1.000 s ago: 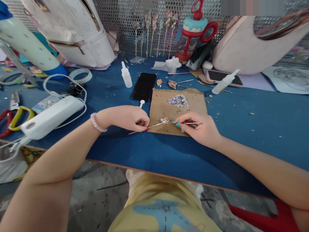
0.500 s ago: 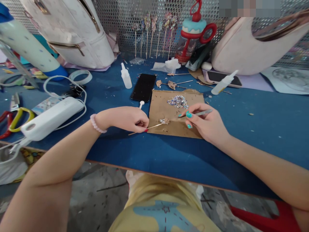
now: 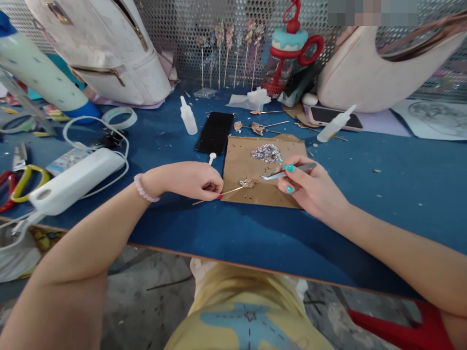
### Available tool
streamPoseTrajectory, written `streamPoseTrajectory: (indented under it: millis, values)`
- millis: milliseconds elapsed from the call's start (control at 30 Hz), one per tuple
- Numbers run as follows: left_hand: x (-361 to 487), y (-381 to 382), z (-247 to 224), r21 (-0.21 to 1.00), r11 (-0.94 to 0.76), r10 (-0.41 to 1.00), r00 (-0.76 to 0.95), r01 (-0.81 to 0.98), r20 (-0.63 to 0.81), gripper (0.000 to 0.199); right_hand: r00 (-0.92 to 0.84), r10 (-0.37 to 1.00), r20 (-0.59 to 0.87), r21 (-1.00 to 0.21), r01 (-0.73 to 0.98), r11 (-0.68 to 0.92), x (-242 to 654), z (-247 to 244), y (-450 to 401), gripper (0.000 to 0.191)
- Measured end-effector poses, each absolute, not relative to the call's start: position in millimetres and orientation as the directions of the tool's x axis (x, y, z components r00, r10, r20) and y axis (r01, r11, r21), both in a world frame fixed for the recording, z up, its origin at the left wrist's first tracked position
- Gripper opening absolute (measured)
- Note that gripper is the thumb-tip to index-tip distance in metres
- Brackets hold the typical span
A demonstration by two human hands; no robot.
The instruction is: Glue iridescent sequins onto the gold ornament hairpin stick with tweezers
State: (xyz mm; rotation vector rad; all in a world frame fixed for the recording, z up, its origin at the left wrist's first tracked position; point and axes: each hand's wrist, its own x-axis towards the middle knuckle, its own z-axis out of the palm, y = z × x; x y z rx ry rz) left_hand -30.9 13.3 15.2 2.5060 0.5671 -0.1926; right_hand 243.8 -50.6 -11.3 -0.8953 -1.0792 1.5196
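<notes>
My left hand (image 3: 204,181) pinches the thin stem of a gold hairpin-like stick (image 3: 232,190) at the left edge of a cardboard sheet (image 3: 233,165). The stick's ornamental head (image 3: 248,183), partly covered in shiny bits, lies over the cardboard. In my right hand (image 3: 310,184) is a pair of metal tweezers (image 3: 279,174), held between thumb and fingers. Their tips stand just right of the ornament, apart from it. Whether they grip a tiny bit I cannot make out. A pile of small glittering stones (image 3: 267,153) lies on the cardboard beyond.
Behind the cardboard lie a black phone (image 3: 215,132) and several gold ornament sticks (image 3: 257,128). Glue bottles (image 3: 188,116) stand or lean on both sides. Scissors (image 3: 27,180) and a white power strip (image 3: 75,182) with cable occupy the left.
My right hand has turned slightly, and the tweezers' tips have drawn back to the right from the ornament. My left hand keeps its hold on the stick.
</notes>
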Motion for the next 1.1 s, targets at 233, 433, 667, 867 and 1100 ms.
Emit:
streamPoseTrajectory:
  millis: [233, 433, 667, 867, 1100]
  values:
    - [-31, 15, 11, 0.508, -0.75, 0.366, 0.906, 0.423, -0.215, 0.021, -0.214, 0.977, 0.012, -0.961, -0.273, -0.048, 244, -13, -52, 0.017]
    - [-32, 16, 9, 0.474, -0.758, 0.401, 0.893, 0.449, -0.204, 0.019, -0.24, 0.969, 0.066, -0.974, -0.227, 0.01, 242, -11, -54, 0.019]
    - [-27, 6, 18, 0.409, -0.785, 0.488, 0.871, 0.466, -0.056, 0.023, -0.244, 0.96, 0.135, -0.991, -0.02, 0.134, 242, -7, -63, 0.018]
    - [-8, -25, 18, 0.446, -0.833, 0.413, 0.904, 0.328, 0.107, 0.023, -0.389, 0.862, 0.326, -0.841, 0.297, 0.452, 236, -5, -76, 0.007]
    - [1, -34, 9, 0.427, -0.827, 0.452, 0.884, 0.366, 0.117, 0.021, -0.469, 0.769, 0.433, -0.726, 0.324, 0.607, 235, -9, -79, 0.006]
